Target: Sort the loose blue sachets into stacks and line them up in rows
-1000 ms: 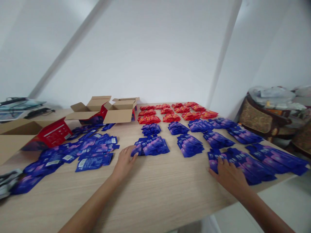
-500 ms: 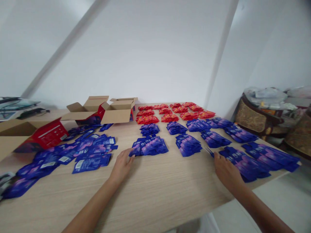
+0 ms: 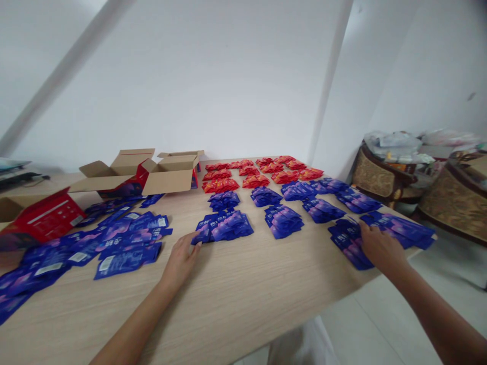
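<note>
My left hand (image 3: 181,257) is closed at the near left corner of a blue-purple foil packet (image 3: 203,231), with thumb and fingertips on its edge. That packet lies at the left end of a fanned pile of blue packets (image 3: 234,226). My right hand (image 3: 382,247) is over the front right piles, its fingers together at the top of a slightly blurred blue packet. Under and left of it lies a fanned pile of blue packets (image 3: 350,248); another blue pile (image 3: 403,230) is just behind. One more blue pile (image 3: 283,221) sits between the hands.
Loose blue packets (image 3: 129,258) are heaped at left beside an open red carton (image 3: 53,215). Two more open cartons (image 3: 171,180) stand behind. Red packet piles (image 3: 220,185) form rows at the back. Patterned chairs (image 3: 375,172) with plastic bags stand beyond the table's right edge.
The view has turned right. My right hand has moved right across the front right blue pile, from its left side to its far right part. My left hand stays at the same packet.
</note>
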The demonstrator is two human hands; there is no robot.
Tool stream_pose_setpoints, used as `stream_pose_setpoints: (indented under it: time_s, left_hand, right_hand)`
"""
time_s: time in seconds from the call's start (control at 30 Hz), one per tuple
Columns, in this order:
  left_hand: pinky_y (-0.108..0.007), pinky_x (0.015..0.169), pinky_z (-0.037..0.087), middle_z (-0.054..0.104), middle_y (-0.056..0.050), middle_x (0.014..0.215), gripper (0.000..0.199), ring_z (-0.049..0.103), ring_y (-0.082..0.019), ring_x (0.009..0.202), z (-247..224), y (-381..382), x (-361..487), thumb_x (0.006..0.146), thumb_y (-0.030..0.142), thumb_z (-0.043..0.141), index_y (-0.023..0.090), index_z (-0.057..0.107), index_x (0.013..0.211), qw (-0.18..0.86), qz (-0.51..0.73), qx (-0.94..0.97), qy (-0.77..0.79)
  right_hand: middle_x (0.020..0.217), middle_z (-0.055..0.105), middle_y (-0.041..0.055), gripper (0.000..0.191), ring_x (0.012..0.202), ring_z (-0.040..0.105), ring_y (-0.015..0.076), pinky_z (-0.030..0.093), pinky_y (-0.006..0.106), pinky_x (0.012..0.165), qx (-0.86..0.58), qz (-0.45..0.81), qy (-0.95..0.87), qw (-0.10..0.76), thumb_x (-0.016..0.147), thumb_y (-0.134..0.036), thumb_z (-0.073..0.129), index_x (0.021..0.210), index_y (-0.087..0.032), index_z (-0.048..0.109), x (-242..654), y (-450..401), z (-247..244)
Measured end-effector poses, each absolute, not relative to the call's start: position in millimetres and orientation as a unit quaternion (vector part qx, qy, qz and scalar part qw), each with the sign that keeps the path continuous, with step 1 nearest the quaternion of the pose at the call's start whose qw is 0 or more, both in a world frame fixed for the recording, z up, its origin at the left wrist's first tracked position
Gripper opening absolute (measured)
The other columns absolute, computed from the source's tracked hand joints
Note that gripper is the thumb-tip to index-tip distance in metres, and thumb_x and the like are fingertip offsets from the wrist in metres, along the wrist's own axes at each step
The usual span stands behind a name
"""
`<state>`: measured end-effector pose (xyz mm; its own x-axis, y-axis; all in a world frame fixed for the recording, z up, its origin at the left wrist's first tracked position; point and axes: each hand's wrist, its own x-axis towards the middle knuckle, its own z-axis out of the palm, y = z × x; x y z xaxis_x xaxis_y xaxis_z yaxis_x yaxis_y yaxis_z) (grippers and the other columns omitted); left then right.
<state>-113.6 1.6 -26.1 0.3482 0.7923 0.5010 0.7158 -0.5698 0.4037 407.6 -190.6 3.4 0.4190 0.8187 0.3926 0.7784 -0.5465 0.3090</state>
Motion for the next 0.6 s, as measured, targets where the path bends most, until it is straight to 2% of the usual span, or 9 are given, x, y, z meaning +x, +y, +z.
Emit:
stream_pose_setpoints:
  time_s: [0.27, 0.4, 0.6]
  left_hand:
    - [-0.044, 0.101, 0.04, 0.061, -0.011, 0.119, 0.048, 0.054, -0.025, 0.114, -27.8, 3.5, -112.9, 0.089, 0.049, 0.036, 0.016, 0.053, 0.119, 0.06, 0.339, 0.821, 0.455]
    - [-0.042, 0.101, 0.041, 0.062, -0.012, 0.119, 0.049, 0.055, -0.026, 0.113, -28.6, 4.7, -113.5, 0.089, 0.05, 0.037, 0.015, 0.054, 0.118, 0.056, 0.342, 0.822, 0.453]
    - [-0.042, 0.101, 0.041, 0.062, -0.012, 0.119, 0.049, 0.055, -0.026, 0.113, -30.8, 5.9, -115.0, 0.089, 0.049, 0.036, 0.015, 0.053, 0.119, 0.049, 0.34, 0.823, 0.453]
  right_hand:
    - [0.116, 0.058, 0.0227, 0.05, 0.092, 0.059, 0.0374, 0.043, 0.056, 0.069, 0.839, 0.249, 0.483, -0.001, 0.092, -0.043, 0.034, 0.132, -0.017, 0.049, 401.0, -189.2, -16.9]
    - [0.129, 0.05, 0.024, 0.05, 0.102, 0.052, 0.0384, 0.039, 0.06, 0.075, 0.833, 0.273, 0.481, 0.018, 0.093, -0.04, 0.03, 0.135, -0.017, 0.046, 395.1, -189.9, -26.0]
    - [0.128, 0.051, 0.0212, 0.051, 0.102, 0.052, 0.0381, 0.039, 0.061, 0.076, 0.844, 0.259, 0.469, 0.015, 0.093, -0.043, 0.029, 0.135, -0.018, 0.046, 390.2, -188.8, -21.3]
